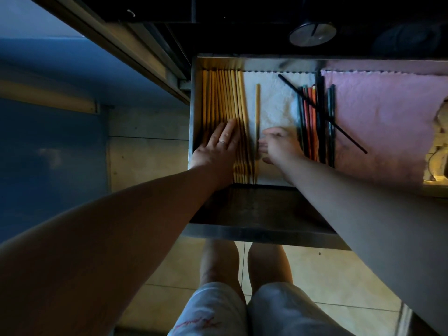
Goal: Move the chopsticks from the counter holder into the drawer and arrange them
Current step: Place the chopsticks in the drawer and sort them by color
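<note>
Open drawer [194,98]: your left hand [218,146] flat, fingers spread, pressing row of yellow chopsticks [225,98] at drawer's 9 o'clock side, long axes 12-to-6. Your right hand [278,146] loosely open, fingertips touching lone yellow chopstick [257,112], also 12-to-6, on white cloth [274,103]. Dark and red chopsticks [312,122] toward 3 o'clock; one black stick [344,134] lies diagonal, 10-to-4, onto pink cloth [388,117].

Dim, bluish at left, warm glow at right, wide-angle bending at edges.
</note>
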Demonstrator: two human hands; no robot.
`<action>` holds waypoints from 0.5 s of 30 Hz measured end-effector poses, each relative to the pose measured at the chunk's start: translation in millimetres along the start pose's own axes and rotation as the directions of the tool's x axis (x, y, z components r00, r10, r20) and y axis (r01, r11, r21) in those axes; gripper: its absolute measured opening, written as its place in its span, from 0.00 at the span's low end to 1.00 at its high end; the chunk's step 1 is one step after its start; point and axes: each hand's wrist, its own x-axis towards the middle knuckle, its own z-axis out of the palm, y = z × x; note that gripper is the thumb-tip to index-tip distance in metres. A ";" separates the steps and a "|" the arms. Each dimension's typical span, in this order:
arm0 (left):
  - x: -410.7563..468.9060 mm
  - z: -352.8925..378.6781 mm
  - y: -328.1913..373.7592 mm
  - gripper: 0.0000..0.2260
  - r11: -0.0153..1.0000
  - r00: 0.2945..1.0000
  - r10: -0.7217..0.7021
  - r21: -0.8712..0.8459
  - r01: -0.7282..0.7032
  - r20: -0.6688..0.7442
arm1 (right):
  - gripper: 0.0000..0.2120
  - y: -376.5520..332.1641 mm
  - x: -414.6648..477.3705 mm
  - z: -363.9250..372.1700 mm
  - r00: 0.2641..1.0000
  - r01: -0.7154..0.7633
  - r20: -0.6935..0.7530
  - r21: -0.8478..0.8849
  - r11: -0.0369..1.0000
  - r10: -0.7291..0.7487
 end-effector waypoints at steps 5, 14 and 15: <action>0.4 -5.1 9.0 0.44 0.983 0.990 -0.110 -0.135 0.121 0.086 | 0.06 -6.2 -7.1 12.5 0.999 0.025 0.045 -0.006 1.000 -0.025; 0.8 -6.8 9.0 0.45 0.961 0.978 -0.122 -0.228 0.159 0.166 | 0.07 -2.5 -1.2 20.4 0.999 0.037 0.005 -0.035 0.999 -0.037; 0.9 -7.3 9.3 0.45 0.959 0.978 -0.125 -0.231 0.161 0.165 | 0.07 -2.7 -1.2 21.1 0.999 0.036 -0.003 -0.043 0.998 -0.036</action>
